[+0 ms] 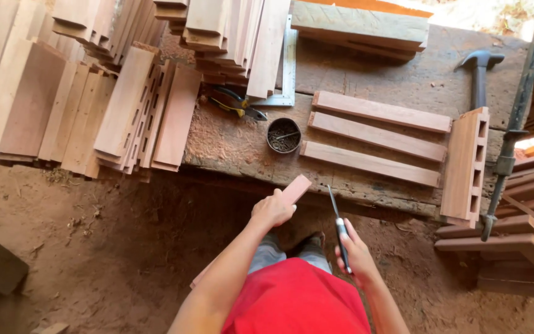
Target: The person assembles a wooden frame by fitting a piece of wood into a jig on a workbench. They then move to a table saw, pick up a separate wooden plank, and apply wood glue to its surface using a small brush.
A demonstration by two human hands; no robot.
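While the left hand point(272, 209) grips a short wooden slat point(295, 188), the right hand point(355, 249) is closed around a knife point(339, 224) near the workbench point(230, 145).

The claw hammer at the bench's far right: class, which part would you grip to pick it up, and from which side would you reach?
Grip the claw hammer by its dark handle near the free end, reaching from the near edge of the workbench. The handle points toward the person, the head lies at the far end, and the slotted wooden block crowds only the handle's tip.

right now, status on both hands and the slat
Left hand gripping wooden slat, end tipped toward workbench. Right hand holding knife, blade up. Nothing between them.
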